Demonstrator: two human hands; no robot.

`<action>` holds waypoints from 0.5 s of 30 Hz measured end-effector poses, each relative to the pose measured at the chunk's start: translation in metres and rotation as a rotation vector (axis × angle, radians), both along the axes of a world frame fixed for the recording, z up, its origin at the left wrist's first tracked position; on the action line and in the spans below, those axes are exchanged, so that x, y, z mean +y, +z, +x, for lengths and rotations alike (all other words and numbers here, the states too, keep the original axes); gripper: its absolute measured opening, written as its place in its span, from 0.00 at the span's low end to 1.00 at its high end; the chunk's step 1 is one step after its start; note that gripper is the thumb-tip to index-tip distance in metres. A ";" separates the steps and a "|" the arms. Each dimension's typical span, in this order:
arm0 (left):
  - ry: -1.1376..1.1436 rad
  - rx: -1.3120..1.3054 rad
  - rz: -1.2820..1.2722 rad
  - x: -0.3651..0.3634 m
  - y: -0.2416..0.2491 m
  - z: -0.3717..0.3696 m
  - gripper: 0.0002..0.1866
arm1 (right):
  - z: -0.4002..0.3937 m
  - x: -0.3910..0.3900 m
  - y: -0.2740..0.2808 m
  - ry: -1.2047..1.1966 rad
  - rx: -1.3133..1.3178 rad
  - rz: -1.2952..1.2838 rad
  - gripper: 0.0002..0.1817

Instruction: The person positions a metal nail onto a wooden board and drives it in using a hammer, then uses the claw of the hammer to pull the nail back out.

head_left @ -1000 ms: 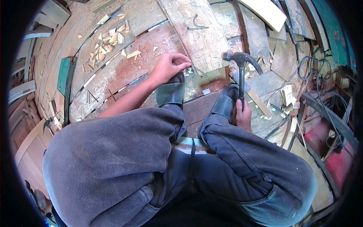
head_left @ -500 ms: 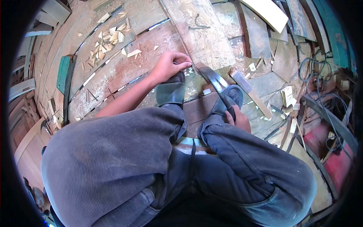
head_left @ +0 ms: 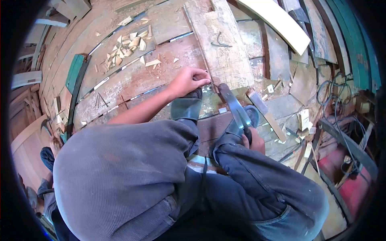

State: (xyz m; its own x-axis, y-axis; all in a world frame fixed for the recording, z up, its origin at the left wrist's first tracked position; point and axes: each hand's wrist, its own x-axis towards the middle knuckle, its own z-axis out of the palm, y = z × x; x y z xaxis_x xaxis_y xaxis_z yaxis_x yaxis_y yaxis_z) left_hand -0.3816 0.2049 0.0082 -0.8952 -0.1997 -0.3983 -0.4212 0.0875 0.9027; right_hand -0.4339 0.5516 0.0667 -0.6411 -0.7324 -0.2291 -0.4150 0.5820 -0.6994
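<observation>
My left hand (head_left: 191, 82) is pinched closed near the lower end of a long pale plank (head_left: 225, 48), holding something thin, perhaps a nail, too small to make out. My right hand (head_left: 255, 141) grips the dark handle of a metal hammer (head_left: 235, 106). The hammer's head end is beside my left fingertips, over the plank's near end. My shoes (head_left: 186, 106) are on either side, below the hands. A chisel-like tool with a wide blade and wooden handle (head_left: 273, 126) lies right of the hammer.
Wood offcuts (head_left: 124, 48) are heaped at the upper left, with loose nails (head_left: 100, 100) below them. A green-edged timber (head_left: 76, 74) stands left. Cables (head_left: 335, 96) and a red object (head_left: 345, 168) are at right. Another person's hand (head_left: 55, 142) shows at far left.
The view has shifted, so the floor items appear further right and lower. The hammer has turned to point more steeply upward. Another person's hand and legs have come into view at the left.
</observation>
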 end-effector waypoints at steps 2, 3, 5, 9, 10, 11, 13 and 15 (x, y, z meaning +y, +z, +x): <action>-0.026 -0.007 -0.034 0.001 0.003 0.000 0.08 | 0.003 0.003 0.004 -0.001 -0.031 -0.047 0.15; -0.028 -0.009 -0.020 0.001 0.002 -0.001 0.08 | 0.002 0.004 0.000 0.008 -0.025 -0.049 0.15; -0.038 -0.006 0.004 -0.001 -0.003 0.000 0.08 | -0.002 0.003 -0.003 0.021 -0.006 -0.058 0.15; -0.057 0.025 -0.040 -0.005 -0.008 -0.002 0.09 | -0.005 -0.005 -0.010 -0.008 0.056 0.063 0.14; -0.050 0.018 -0.027 -0.006 -0.007 -0.001 0.09 | -0.007 -0.007 -0.010 -0.045 0.047 0.025 0.14; -0.052 0.005 -0.004 -0.003 -0.008 0.002 0.09 | -0.004 -0.006 -0.006 -0.090 0.033 -0.002 0.14; -0.006 -0.006 0.037 -0.001 -0.003 0.000 0.08 | -0.003 -0.003 -0.003 -0.189 -0.045 -0.030 0.14; 0.039 -0.007 0.095 0.000 0.000 -0.003 0.08 | -0.008 0.001 -0.007 -0.296 -0.172 -0.038 0.14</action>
